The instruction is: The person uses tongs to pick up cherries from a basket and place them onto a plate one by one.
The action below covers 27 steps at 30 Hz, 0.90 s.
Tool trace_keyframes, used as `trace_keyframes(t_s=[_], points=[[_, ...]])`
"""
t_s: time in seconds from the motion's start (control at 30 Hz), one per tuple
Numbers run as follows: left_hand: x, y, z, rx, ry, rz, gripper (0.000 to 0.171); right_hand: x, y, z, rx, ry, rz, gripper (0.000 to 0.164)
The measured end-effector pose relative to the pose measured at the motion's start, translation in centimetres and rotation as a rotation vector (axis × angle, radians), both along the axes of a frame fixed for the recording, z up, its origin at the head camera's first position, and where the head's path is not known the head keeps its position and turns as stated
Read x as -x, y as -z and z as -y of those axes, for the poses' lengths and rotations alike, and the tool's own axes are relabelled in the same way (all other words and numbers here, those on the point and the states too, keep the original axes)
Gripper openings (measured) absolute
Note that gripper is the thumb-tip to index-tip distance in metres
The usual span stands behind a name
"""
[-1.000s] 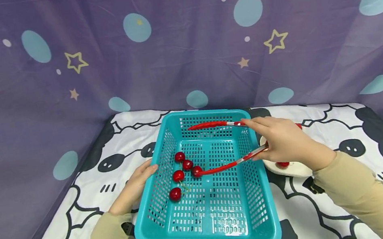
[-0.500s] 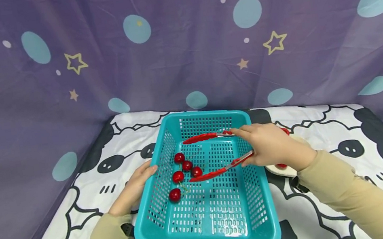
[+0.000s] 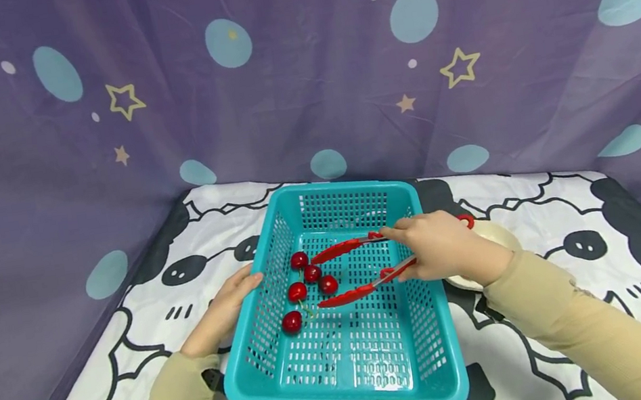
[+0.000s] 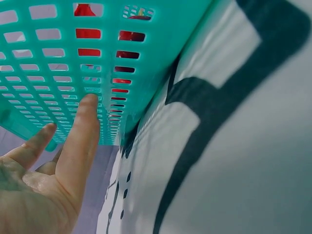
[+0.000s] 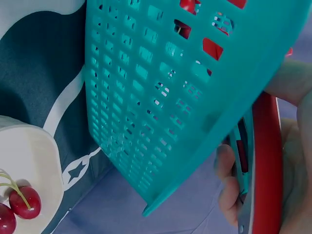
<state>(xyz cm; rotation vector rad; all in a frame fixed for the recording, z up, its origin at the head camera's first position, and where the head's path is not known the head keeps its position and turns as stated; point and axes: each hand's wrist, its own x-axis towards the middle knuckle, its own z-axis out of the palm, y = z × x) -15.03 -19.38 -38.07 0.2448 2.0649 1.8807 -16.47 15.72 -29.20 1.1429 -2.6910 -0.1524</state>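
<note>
Right hand (image 3: 441,253) grips the handle end of the red tongs (image 3: 355,269), fingers curled round both arms above the right wall of the teal basket (image 3: 347,387). The tong arms stand apart, their red tips reaching left over the basket floor on either side of the nearest cherry; contact with it cannot be told. Left hand (image 3: 222,313) lies with straight fingers pressed against the outside of the basket's left wall, holding nothing; the left wrist view confirms fingertips on the mesh.

Basket contents: five cherries (image 3: 308,284) grouped in the left half, close to the left wall; the near and right parts of the floor are bare mesh. Just right of the basket, partly behind the right hand, stands a white bowl (image 3: 494,233); the right wrist view shows cherries with stems in it.

Basket and bowl rest on a table under a black-and-white patterned cloth (image 3: 581,259). A purple backdrop (image 3: 305,93) with stars and dots closes the far and left sides. Open cloth lies to the far right and to the left of the basket.
</note>
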Motion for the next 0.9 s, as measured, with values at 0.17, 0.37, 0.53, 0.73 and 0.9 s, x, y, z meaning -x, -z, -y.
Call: trace_keyframes(t_s=[0.17, 0.37, 0.53, 0.73, 0.9], points=[[0.0, -0.2, -0.1, -0.013, -0.003, -0.006, 0.061, 0.3, 0.2, 0.5, -0.029, 0.008, 0.005, 0.070], [-0.1, -0.1, -0.2, -0.031, -0.004, 0.002, 0.061, 0.4, 0.4, 0.9, -0.052, 0.008, 0.016, 0.065], [-0.1, -0.1, -0.2, -0.035, -0.005, 0.016, 0.061, 0.4, 0.7, 1.2, -0.065, 0.009, 0.024, 0.064], [-0.1, 0.1, -0.1, -0.026, 0.020, -0.024, 0.061, 0.3, 1.1, 1.5, -0.091, 0.004, 0.027, 0.062], [-0.2, 0.0, 0.0, -0.037, 0.019, -0.029, 0.060, 0.5, 1.1, 1.6, -0.079, 0.012, 0.054, 0.059]])
